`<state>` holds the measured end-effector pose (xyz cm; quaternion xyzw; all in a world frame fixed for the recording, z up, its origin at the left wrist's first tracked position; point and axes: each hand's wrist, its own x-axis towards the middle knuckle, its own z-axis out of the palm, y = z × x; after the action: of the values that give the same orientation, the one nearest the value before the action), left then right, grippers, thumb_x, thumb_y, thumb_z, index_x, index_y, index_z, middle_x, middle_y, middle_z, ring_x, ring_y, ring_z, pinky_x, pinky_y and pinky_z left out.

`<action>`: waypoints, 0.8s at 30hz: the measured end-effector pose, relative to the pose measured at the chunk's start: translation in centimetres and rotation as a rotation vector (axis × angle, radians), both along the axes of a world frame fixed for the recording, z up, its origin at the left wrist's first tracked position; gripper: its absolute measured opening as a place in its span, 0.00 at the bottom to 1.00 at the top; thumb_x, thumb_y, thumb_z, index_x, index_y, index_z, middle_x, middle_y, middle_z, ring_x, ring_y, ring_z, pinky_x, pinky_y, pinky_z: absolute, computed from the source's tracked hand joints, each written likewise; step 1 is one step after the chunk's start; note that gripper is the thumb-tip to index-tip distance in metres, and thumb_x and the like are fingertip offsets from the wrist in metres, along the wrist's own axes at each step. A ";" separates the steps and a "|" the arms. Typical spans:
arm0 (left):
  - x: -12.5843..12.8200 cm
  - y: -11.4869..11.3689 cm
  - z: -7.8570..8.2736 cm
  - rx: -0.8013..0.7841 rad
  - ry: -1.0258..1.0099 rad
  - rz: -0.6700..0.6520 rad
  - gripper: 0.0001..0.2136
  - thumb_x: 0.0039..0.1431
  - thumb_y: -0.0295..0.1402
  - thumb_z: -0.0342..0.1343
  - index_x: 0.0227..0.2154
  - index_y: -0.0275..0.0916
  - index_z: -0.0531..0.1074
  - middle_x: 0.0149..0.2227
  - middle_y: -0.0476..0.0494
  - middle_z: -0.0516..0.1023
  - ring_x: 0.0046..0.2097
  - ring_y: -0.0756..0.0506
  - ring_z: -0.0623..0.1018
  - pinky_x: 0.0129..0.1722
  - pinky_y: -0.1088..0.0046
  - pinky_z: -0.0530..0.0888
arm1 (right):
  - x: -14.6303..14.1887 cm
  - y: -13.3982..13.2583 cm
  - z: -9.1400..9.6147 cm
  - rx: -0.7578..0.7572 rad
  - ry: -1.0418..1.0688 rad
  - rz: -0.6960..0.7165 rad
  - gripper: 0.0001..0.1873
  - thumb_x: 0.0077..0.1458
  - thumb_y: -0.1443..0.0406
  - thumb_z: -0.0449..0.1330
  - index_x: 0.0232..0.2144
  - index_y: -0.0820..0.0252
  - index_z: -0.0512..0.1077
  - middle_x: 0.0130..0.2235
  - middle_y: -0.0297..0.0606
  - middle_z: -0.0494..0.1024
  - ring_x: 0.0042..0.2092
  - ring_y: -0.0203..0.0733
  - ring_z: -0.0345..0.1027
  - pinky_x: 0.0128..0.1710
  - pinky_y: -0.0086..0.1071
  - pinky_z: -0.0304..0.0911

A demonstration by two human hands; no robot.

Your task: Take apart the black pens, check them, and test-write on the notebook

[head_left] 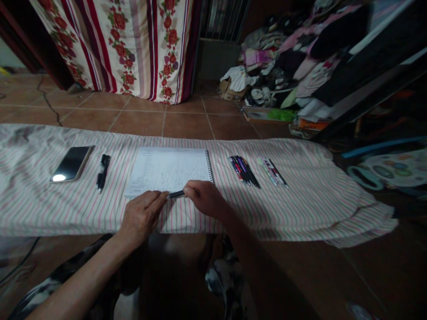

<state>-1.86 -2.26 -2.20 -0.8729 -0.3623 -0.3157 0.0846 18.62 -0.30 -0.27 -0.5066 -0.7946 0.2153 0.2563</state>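
Note:
Both of my hands grip a dark pen (176, 194) lying crosswise between them, over the near edge of a spiral notebook (170, 169). My left hand (143, 213) has its fingers closed on the pen's left end. Around the right end are the curled fingers of my right hand (204, 196). The notebook lies open-faced with its wire binding on the right; its page carries faint marks too small to read. Left of it, a couple of black pens (103, 172) rest side by side.
A phone (72, 163) lies at the left on the striped cloth (300, 195). Right of the notebook are a bunch of pens (244, 170) and a smaller group of pens (273, 172). Beyond stand a floral curtain (133, 49) and a clothes heap (290, 58).

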 end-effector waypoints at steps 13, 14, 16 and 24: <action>1.9 0.6 -0.3 -0.762 -0.623 0.078 0.10 0.56 0.38 0.51 0.33 0.37 0.73 0.22 0.50 0.71 0.26 0.50 0.72 0.27 0.74 0.70 | -0.9 0.6 0.3 -0.325 0.695 -0.104 0.19 0.58 0.57 0.48 0.38 0.62 0.73 0.26 0.35 0.73 0.29 0.33 0.67 0.32 0.28 0.63; 2.3 0.6 -0.2 -0.851 -0.708 0.085 0.10 0.55 0.39 0.52 0.32 0.37 0.73 0.21 0.52 0.69 0.24 0.51 0.71 0.26 0.75 0.69 | -0.9 0.6 0.3 -0.352 0.751 -0.113 0.19 0.58 0.56 0.49 0.39 0.62 0.73 0.26 0.35 0.73 0.29 0.33 0.67 0.32 0.28 0.63; 2.9 0.6 0.0 -1.015 -0.858 0.090 0.12 0.53 0.40 0.54 0.32 0.36 0.73 0.18 0.53 0.68 0.22 0.52 0.69 0.24 0.75 0.68 | -1.0 0.8 0.3 -0.391 0.832 -0.116 0.17 0.56 0.57 0.51 0.40 0.61 0.73 0.29 0.36 0.74 0.30 0.34 0.68 0.32 0.28 0.64; 3.6 0.5 0.5 -1.348 -1.099 -0.033 0.14 0.51 0.41 0.57 0.31 0.33 0.73 0.18 0.51 0.70 0.21 0.53 0.67 0.24 0.76 0.63 | -1.2 0.8 0.2 -0.407 0.870 -0.154 0.14 0.50 0.61 0.57 0.39 0.59 0.75 0.30 0.34 0.75 0.30 0.33 0.67 0.33 0.29 0.63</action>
<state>1.74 -1.80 -1.67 -0.4659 -0.4489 -0.4116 -0.6419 17.43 0.54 -0.11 -0.4669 -0.5157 0.5384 0.4757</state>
